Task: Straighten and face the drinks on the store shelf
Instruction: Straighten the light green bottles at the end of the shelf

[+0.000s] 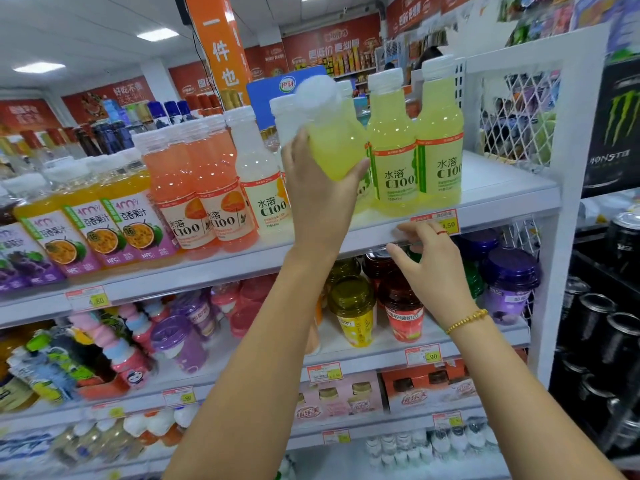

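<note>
- While our left hand (318, 195) wraps fingers and thumb round the lower body of a yellow-green bottle (332, 140), that bottle hangs clear of the top shelf (242, 261). It is tipped with its white cap leaning left, and its label is hidden behind the palm.
- Our right hand (433, 275) holds nothing. Its fingers are loosely spread, the tips touching the shelf's front rail just below the price tag (437, 223).
- We judge the step in hand to be the facing of this one bottle, which is in our grip and not yet set down.
- Just to its right stand two matching bottles (393, 150), upright at the front edge with their labels forward. Whether a free place lies behind our left hand we cannot tell.
- As we read it, the next move calls for turning the bottle until its label faces out. It then needs bringing upright and setting in line with those neighbours without knocking them.
- Further left, the pale bottle (259, 174), the pink-orange bottles (187, 188) and the passion-fruit juices (104, 220) stand in rows that we have yet to check.
</note>
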Tool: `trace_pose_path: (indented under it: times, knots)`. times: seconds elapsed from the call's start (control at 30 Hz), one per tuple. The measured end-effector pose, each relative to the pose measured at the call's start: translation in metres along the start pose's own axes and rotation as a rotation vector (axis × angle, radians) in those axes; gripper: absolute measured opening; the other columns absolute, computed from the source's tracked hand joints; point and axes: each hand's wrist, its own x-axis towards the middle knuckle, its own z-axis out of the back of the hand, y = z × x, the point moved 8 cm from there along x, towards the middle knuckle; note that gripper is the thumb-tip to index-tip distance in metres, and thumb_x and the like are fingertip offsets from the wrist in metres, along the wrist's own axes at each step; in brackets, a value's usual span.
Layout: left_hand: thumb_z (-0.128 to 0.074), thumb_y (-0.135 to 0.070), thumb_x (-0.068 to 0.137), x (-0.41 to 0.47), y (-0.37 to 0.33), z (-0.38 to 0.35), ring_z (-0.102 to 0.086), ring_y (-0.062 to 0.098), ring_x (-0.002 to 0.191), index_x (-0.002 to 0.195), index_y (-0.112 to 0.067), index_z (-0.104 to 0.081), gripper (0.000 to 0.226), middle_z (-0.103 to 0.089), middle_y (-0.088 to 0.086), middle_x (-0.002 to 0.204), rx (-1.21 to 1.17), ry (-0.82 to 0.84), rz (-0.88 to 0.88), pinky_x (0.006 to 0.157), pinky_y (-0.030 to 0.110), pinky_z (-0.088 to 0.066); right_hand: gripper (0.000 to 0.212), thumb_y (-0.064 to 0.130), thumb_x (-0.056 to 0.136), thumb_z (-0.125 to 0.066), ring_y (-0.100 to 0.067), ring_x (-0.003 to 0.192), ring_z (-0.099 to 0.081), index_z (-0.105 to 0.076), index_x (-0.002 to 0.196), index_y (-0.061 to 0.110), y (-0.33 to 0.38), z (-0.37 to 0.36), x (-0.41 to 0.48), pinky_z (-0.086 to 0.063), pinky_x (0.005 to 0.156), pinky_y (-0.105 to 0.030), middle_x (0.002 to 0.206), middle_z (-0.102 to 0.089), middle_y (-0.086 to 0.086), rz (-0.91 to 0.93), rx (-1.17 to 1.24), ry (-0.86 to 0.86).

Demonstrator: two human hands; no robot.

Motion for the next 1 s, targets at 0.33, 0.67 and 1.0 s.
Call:
trace_pose_path:
  times: [0.33, 0.67, 1.0]
  knots:
    - [-0.068, -0.016, 0.079, -0.064, 0.056, 0.058, -0.070, 0.016, 0.087, 0.111, -0.002, -0.061, 0.036, -0.073, 0.005, 0.094, -0.888, 0.024, 0.679, 0.079, 0.033, -0.058, 0.074, 0.028, 0.071, -0.080, 0.001, 0.104, -0.052, -0.038, 0.130, 0.041, 0.041, 0.007, -0.042, -0.047, 0.086, -0.012, 0.120, -0.047, 0.011, 0.101, 0.303, 0.157]
    - [-0.066, -0.031, 0.072, -0.165, 0.121, 0.053, -0.064, 0.031, 0.100, 0.108, -0.002, -0.063, 0.046, -0.066, 0.018, 0.105, -1.160, 0.034, 1.232, 0.085, 0.043, -0.053, 0.081, 0.034, 0.070, -0.080, 0.005, 0.114, -0.046, -0.034, 0.136, 0.030, 0.094, 0.004, -0.098, -0.040, 0.092, -0.008, 0.129, -0.043, 0.007, 0.299, 0.333, 0.255]
    - [-0.068, -0.039, 0.074, -0.240, 0.148, 0.052, -0.060, 0.032, 0.115, 0.130, 0.001, -0.052, 0.070, -0.060, 0.021, 0.125, -1.201, 0.067, 1.484, 0.083, 0.040, -0.057, 0.080, 0.034, 0.071, -0.079, -0.011, 0.097, -0.049, -0.038, 0.139, 0.032, 0.094, -0.026, -0.136, -0.045, 0.081, -0.019, 0.121, -0.041, 0.003, 0.422, 0.063, 0.359]
